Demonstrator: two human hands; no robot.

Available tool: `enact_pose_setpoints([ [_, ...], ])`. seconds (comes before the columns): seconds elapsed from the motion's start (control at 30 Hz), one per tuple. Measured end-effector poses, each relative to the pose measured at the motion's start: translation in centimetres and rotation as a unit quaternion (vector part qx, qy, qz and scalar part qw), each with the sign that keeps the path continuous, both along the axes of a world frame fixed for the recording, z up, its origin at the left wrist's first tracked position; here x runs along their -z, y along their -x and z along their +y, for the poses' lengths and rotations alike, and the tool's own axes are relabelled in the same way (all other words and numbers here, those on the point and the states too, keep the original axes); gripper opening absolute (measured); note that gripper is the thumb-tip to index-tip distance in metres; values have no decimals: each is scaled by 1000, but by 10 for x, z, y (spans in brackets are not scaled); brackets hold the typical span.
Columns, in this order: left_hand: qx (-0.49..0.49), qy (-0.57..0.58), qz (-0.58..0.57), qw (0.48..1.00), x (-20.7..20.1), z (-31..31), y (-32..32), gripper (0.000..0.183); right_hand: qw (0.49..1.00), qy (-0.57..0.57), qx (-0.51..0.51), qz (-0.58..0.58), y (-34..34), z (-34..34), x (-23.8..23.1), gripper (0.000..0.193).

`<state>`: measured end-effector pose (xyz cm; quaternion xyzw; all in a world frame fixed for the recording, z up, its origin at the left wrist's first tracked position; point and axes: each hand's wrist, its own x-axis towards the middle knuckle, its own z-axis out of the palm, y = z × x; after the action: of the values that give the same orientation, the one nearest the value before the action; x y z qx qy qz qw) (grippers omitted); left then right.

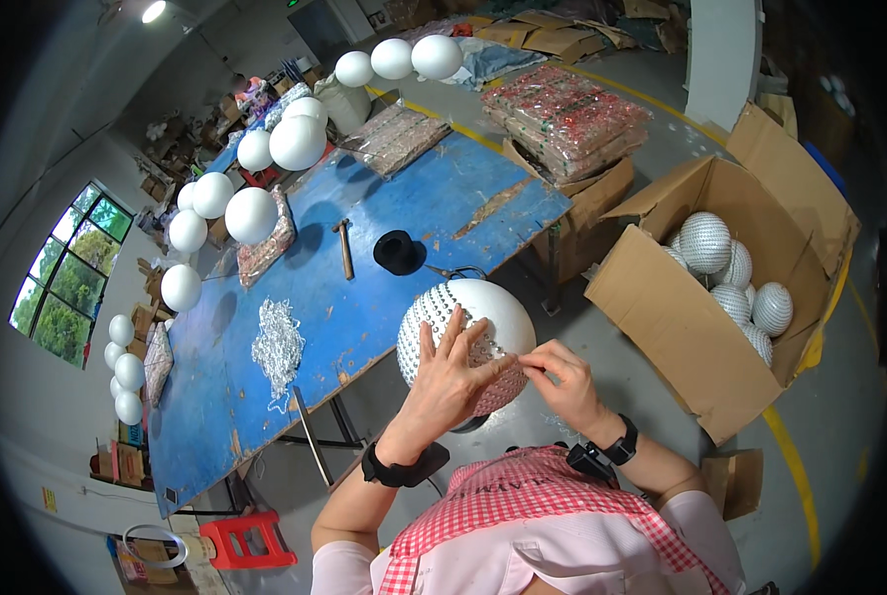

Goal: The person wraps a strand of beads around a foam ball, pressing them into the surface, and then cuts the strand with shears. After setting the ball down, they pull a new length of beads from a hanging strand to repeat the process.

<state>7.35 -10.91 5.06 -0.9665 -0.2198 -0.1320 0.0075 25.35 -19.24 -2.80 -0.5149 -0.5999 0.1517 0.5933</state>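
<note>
In the head view, the left hand [445, 365] lies spread on the partly studded ball [500, 322] beneath it; the right hand [568, 389], just beside, pinches at the ball's edge, anything held too small to tell. Steady palm pressure should keep rows even.

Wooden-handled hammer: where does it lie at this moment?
Left of centre in the head view, the wooden-handled hammer lies on the blue tabletop, just left of the black round object.
</note>
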Motion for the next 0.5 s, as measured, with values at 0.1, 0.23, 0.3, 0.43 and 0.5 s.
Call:
enact_pose_setpoints([
  [0.1,-2,-15,9,1000,5,2,0,39,989,-47,43,-131,-1,3,4,15],
  [0.23,-10,-25,12,1000,6,0,-2,39,966,-77,70,-235,-3,2,6,17],
  [0.3,-16,-30,20,999,6,-1,-3,48,974,-72,64,-205,-2,3,5,15],
  [0.43,-22,-32,33,999,5,-2,-3,47,993,98,3,68,4,1,4,9],
  [0.5,-13,-34,30,999,6,0,-3,40,977,131,-38,165,3,4,18,7],
])
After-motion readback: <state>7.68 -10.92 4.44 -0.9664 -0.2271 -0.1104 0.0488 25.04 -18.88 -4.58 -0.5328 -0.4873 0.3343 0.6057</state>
